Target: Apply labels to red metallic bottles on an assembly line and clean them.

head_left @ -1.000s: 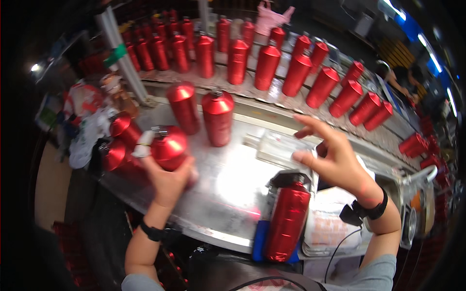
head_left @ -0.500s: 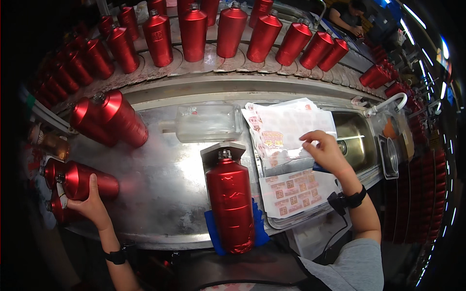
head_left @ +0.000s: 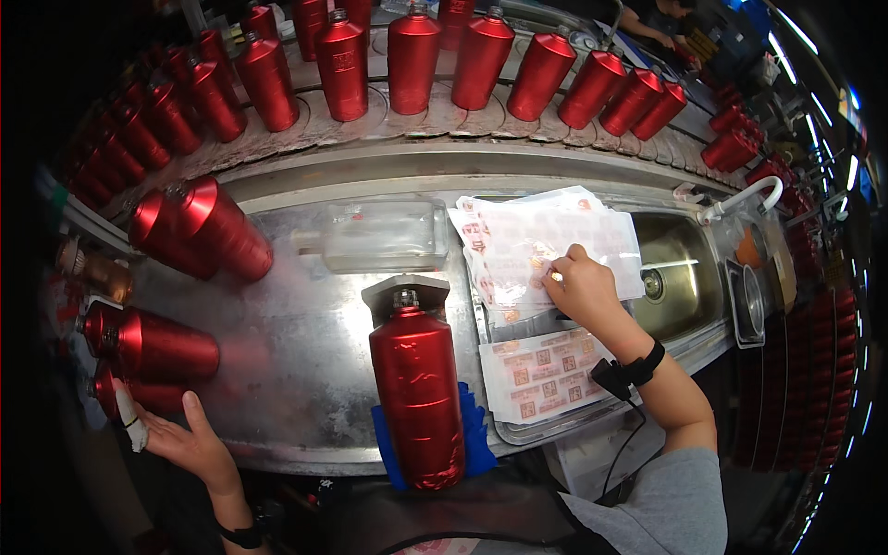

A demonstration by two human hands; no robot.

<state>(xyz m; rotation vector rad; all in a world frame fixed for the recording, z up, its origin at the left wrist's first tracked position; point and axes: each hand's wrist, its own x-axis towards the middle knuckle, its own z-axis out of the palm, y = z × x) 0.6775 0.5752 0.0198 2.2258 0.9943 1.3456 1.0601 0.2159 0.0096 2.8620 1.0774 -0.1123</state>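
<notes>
- The upper printed sheet (head_left: pixel 504 254) lies right of the middle of the desk (head_left: pixel 305 407), white and translucent with red and gold marks, on top of other pale sheets.
- The right hand (head_left: pixel 581 285) rests over this sheet, its fingers bent inward with the tips at a small shiny gold patch; it cannot be told whether they have closed on anything.
- A lower printed sheet (head_left: pixel 546 370), covered with rows of reddish squares, lies just below, toward the person.
- Left of the sheets, at the near edge of the desk, the propped red bottle (head_left: pixel 416 398) leans back with its bare threaded neck toward a grey angled rest (head_left: pixel 430 289); a blue cloth (head_left: pixel 476 435) shows on both sides of it.
- Beyond that bottle, a clear glass bottle (head_left: pixel 384 236) lies on its side.
- The left hand (head_left: pixel 192 442) is at the near left edge, palm up, fingers spread and gripping nothing, with a white wrap (head_left: pixel 129 416) on one finger.
- Just beyond it, a cluster of red bottles (head_left: pixel 166 344) lies on the desk; two more red bottles (head_left: pixel 222 227) stand side by side farther back.
- A metal sink (head_left: pixel 684 259) sits right of the sheets.
- Across the back, red bottles stand along a curved conveyor (head_left: pixel 407 129); a co-worker (head_left: pixel 657 23) is beyond.
</notes>
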